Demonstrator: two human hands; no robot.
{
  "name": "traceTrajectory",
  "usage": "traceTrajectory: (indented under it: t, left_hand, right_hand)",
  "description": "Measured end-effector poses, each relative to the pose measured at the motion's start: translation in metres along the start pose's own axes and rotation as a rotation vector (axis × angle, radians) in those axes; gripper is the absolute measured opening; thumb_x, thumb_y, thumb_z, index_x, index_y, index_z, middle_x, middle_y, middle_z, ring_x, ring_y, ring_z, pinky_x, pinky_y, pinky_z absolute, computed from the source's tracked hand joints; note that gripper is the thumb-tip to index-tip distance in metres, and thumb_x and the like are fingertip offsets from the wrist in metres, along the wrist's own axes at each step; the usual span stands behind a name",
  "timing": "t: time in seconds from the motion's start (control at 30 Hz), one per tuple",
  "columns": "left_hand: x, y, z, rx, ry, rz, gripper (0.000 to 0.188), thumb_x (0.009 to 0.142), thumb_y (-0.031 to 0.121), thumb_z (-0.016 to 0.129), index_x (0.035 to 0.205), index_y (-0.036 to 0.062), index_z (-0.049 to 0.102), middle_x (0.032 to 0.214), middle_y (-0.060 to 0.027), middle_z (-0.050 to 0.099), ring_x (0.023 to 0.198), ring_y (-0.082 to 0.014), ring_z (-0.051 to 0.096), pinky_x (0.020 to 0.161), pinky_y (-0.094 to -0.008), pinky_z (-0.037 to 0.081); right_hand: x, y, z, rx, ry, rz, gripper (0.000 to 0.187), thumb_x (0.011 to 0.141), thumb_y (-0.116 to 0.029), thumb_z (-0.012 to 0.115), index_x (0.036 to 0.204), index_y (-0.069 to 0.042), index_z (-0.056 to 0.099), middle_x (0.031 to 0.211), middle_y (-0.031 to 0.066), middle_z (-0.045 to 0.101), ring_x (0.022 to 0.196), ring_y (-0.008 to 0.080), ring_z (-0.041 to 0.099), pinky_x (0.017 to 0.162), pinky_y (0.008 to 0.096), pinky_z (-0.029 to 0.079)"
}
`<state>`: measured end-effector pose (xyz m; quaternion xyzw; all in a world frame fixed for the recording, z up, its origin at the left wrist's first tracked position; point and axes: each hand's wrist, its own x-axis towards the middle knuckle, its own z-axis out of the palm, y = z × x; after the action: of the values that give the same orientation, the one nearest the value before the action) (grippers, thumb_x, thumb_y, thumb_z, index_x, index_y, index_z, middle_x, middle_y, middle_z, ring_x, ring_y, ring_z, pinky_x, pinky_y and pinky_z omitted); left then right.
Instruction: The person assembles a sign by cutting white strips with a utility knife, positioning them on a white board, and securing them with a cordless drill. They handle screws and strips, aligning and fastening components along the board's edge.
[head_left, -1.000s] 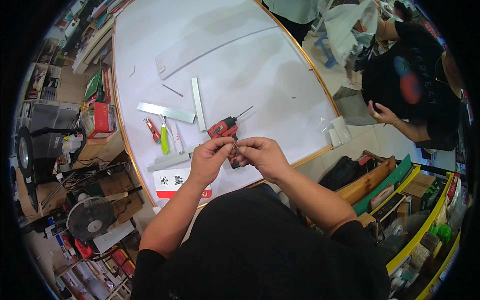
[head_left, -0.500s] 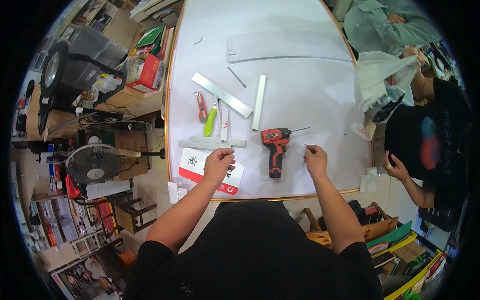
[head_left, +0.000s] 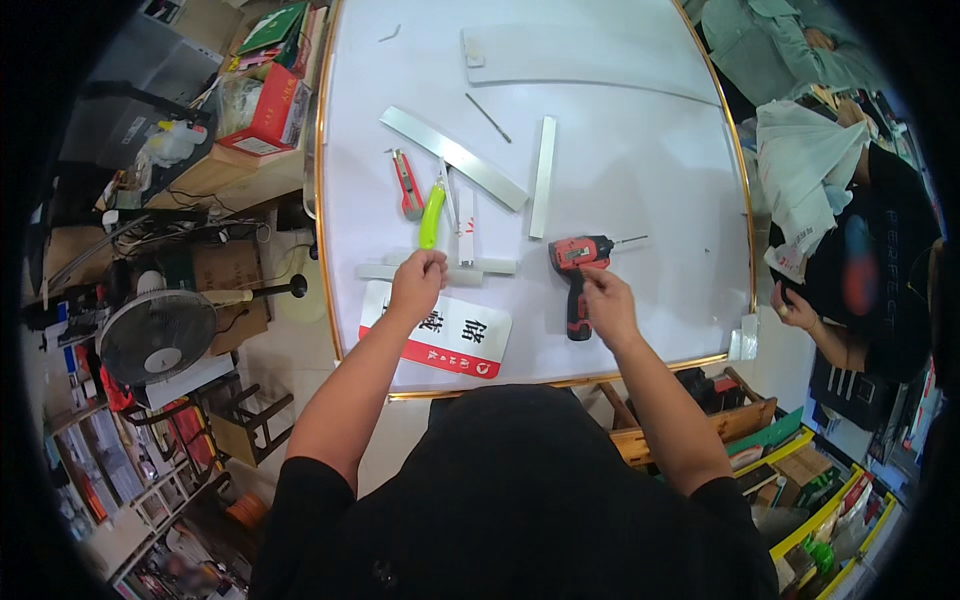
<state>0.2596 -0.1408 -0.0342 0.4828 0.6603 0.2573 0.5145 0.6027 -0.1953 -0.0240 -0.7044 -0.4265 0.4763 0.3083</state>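
My left hand (head_left: 417, 287) hovers at two pale strips (head_left: 495, 266), its fingers curled together; whether anything is in them is hidden. The fingertips of my right hand (head_left: 612, 308) are pinched beside the grip of a red and black cordless drill (head_left: 578, 252); what they hold, if anything, is too small to name. The drill lies on its side, its thin bit pointing right. Beyond my left hand lie a lime-green handled tool (head_left: 432, 217), a red utility knife (head_left: 408, 187) and a white strip (head_left: 466, 235). A red and white sign plate (head_left: 480, 325) lies below that hand.
On the white table (head_left: 660, 300) lie two silver metal bars (head_left: 455, 158), (head_left: 543, 178), a loose drill bit (head_left: 488, 117) and a long translucent sheet (head_left: 590, 55). At the right, a person holds a white plastic bag (head_left: 805, 170). A fan (head_left: 157, 335) stands left.
My right hand has come left and a little farther away, up to the drill's grip. My left hand has moved slightly away from me, toward the pale strips. The whole view has shifted.
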Motion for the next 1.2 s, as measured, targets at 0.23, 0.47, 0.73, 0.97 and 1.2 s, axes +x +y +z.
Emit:
traceTrajectory:
  t: [0.23,0.47,0.73,0.97,1.2]
  left_hand:
    - [0.062,0.027,0.017,0.552,-0.023,0.239,0.022,0.094,0.008,0.054,0.109,0.0026,0.069,0.113,-0.0204,0.067,0.108,-0.0383,0.064,0.097,-0.0461,0.05]
    - [0.044,0.044,0.018,0.7,0.033,0.274,0.036,0.089,0.029,0.07,0.114,0.0041,0.066,0.117,-0.0181,0.064,0.109,-0.0368,0.064,0.095,-0.0443,0.052]
    - [0.052,0.051,0.038,0.631,0.029,0.017,0.069,0.081,0.035,0.078,0.133,-0.0031,0.053,0.105,-0.0208,0.071,0.098,-0.0345,0.07,0.085,-0.0434,0.056]
    - [-0.027,-0.001,-0.068,0.015,-0.273,0.044,0.048,0.088,0.019,0.077,0.126,-0.0044,0.06,0.106,-0.0077,0.069,0.095,-0.0133,0.064,0.085,-0.0285,0.052]
    - [-0.154,-0.094,-0.181,0.082,0.248,-0.282,0.035,0.087,0.009,0.075,0.118,-0.0028,0.063,0.104,-0.0075,0.07,0.096,-0.0142,0.065,0.087,-0.0297,0.053]
  right_hand:
    - [-0.034,-0.02,0.057,0.131,-0.232,0.175,0.025,0.093,-0.008,0.058,0.114,0.006,0.063,0.086,0.0096,0.068,0.072,0.0162,0.065,0.068,0.0305,0.054]
    - [-0.059,-0.013,0.058,0.161,-0.197,0.243,0.026,0.088,-0.008,0.064,0.109,0.008,0.062,0.088,0.0107,0.067,0.072,0.0161,0.064,0.066,0.0307,0.054]
    - [-0.07,0.004,0.053,0.215,-0.312,0.278,0.019,0.086,-0.008,0.067,0.098,0.006,0.062,0.083,0.0082,0.066,0.069,0.0141,0.064,0.063,0.0287,0.053]
    - [-0.061,-0.011,0.067,0.261,-0.368,0.294,0.038,0.087,-0.003,0.064,0.123,0.003,0.055,0.089,0.0077,0.064,0.073,0.0152,0.064,0.062,0.0289,0.054]
    - [-0.055,-0.009,0.065,0.216,-0.471,0.286,0.027,0.09,-0.003,0.061,0.117,0.001,0.061,0.088,0.0056,0.063,0.072,0.0133,0.063,0.061,0.028,0.054]
